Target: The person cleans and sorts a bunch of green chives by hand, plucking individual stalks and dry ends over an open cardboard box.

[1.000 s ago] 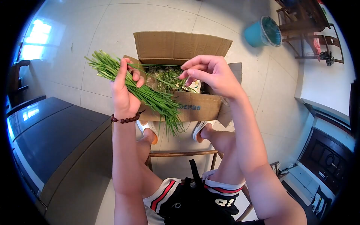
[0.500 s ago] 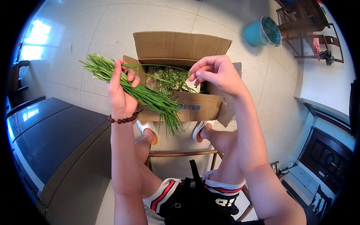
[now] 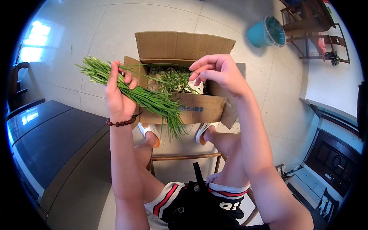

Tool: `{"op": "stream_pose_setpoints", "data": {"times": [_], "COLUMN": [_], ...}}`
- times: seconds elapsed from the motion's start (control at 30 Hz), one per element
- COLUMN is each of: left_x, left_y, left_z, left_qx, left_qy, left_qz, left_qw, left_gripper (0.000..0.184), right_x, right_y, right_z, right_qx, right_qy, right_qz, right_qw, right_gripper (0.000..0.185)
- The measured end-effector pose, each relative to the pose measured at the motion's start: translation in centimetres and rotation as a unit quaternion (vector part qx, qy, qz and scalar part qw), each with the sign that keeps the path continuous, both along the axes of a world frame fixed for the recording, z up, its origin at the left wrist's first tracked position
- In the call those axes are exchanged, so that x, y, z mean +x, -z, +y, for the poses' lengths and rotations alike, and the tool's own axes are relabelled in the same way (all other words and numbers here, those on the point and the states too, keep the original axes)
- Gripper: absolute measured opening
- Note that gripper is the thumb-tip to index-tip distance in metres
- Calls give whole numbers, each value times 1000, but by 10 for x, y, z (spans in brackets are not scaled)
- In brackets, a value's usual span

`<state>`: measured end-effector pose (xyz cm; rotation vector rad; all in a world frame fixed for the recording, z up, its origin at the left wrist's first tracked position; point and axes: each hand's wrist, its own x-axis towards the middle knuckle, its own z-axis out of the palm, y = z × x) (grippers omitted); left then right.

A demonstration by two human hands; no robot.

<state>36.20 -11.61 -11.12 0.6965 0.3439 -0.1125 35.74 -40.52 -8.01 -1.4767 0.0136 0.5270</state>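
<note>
A bunch of garlic chives (image 3: 143, 96) lies across my left hand (image 3: 122, 94), whose fingers wrap around it. Its pale stem ends point up and left, while the green tips hang down over the near side of a cardboard box (image 3: 199, 111). Over the box's right part is my right hand (image 3: 218, 73), fingers curled in a pinch. A thin chive blade (image 3: 153, 64) stretches from the left hand toward those fingertips; where it ends is hard to make out. Inside the open box lie loose green trimmings (image 3: 174, 78) and a white piece (image 3: 196, 86).
A teal bucket (image 3: 257, 35) with a plastic liner stands at the upper right, beside wooden furniture (image 3: 308, 23). On the left is a dark glossy table (image 3: 57, 134). My feet in white shoes (image 3: 201, 134) rest just before the box; a wooden bar (image 3: 186, 157) runs between my legs.
My left hand and the chive bunch have shifted slightly left. The right hand has moved a little left and up, still in a pinch. The box stays in place.
</note>
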Motion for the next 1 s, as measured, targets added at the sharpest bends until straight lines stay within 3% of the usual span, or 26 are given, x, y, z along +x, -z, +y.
{"op": "stream_pose_setpoints", "data": {"times": [0.13, 0.3, 0.47, 0.57, 0.9, 1.0], "left_x": [0, 1, 1, 0, -1, 0], "left_y": [0, -1, -4, -8, -6, -3], "left_z": [2, 11, 3, -1, -5, 6], "left_qx": [0, 29, 39, 55, 63, 42], "left_qy": [-22, -39, -35, -37, -30, -54], "left_qz": [-10, -5, -4, 8, 2, 4], "left_qw": [1000, 999, 999, 998, 998, 998], "left_gripper": [14, 15, 16, 17, 17, 17], "right_x": [1, 6, -3, -9, -9, -3], "right_y": [9, 20, 6, 2, 10, 19], "right_z": [2, -9, 16, 39, 44, 25], "right_qx": [-12, -108, -31, 9, -33, -180], "right_qy": [14, 98, -4, -9, -13, 16], "right_qz": [-8, -7, -32, -20, 4, -37], "right_qw": [1000, 989, 999, 1000, 999, 983], "right_gripper": [24, 18, 15, 16, 14, 15]}}
